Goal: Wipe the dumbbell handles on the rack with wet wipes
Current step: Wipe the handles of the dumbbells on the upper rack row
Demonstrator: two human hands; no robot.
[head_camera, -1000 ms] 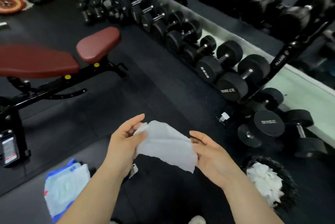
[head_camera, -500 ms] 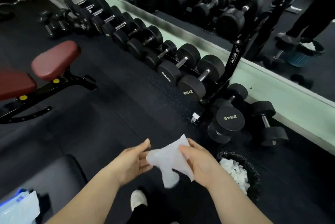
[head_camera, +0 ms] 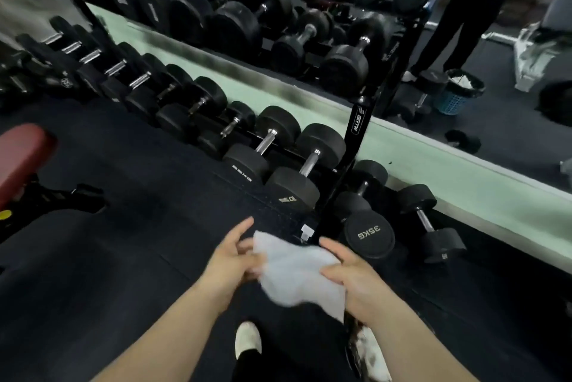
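**Wipe ready, handles not yet wiped**

Both hands hold the wipe (head_camera: 297, 276) low in front of the rack (head_camera: 357, 124). The left hand (head_camera: 230, 261) pinches one edge, though it is blurry. The right hand (head_camera: 356, 276) has its fingers (head_camera: 331, 247) curled over the other side. The wipe looks soft, light and floppy, so I think it is best bunched in one palm. The nearest handle (head_camera: 309, 161) on the rack is a shiny bar, hard and likely slick. Wrap the wipe round its middle.

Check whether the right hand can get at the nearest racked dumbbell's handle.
Probably yes: the right hand holds the wipe just short of the rack, and nothing covers that handle.
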